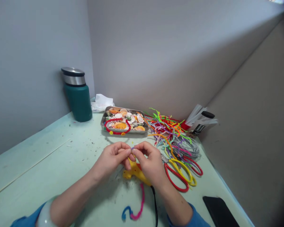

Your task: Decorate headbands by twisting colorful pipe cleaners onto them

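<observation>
Pinching close now, with left hand and right hand meeting fingertip to fingertip, both clamped on a tiny purple piece, up over the yellow glue gun. Too small to make out in detail! Best, probably, to grip lightly, steady both wrists and turn with fingertips alone, well above the black cord on the table.
</observation>
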### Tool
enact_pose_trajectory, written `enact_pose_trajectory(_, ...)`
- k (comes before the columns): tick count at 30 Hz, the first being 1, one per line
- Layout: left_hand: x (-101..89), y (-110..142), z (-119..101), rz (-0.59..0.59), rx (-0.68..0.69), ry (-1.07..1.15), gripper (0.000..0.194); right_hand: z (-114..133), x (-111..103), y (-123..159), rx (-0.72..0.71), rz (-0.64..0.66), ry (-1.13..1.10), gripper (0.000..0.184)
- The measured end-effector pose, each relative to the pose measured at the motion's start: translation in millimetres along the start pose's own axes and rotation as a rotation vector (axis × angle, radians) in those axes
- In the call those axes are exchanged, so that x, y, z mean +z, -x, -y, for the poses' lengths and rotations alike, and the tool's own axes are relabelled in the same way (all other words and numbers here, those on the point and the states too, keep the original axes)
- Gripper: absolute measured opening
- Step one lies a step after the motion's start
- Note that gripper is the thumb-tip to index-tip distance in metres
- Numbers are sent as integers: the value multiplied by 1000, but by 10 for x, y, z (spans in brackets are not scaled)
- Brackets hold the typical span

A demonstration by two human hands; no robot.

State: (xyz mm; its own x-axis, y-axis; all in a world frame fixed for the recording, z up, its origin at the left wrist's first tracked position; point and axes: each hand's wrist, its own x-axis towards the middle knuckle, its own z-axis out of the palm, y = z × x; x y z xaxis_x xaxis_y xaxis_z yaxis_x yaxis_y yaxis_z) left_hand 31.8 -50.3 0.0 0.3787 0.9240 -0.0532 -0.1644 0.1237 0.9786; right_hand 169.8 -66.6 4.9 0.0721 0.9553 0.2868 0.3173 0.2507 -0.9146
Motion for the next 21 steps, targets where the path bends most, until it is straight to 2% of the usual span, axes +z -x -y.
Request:
enact_pose_trajectory(4,19,-6,24,-63,-29,100,20,-11,84,17,182,-33,-244,11)
enact_pose_trajectory(11,46,8,-24,-120,-20,44,19,-21,105,25,361,-22,-520,14)
enact_pose_trajectory(16,26,-17,52,-95,-67,63,20,-45,137,38,339,-59,-580,13)
enact_pose_trajectory(19,13,-20,86,-96,-59,63,20,-53,154,48,291,-88,-493,13)
enact_pose_trajectory(21,4,-15,82,-101,-37,44,20,-48,144,50,205,-114,-370,12)
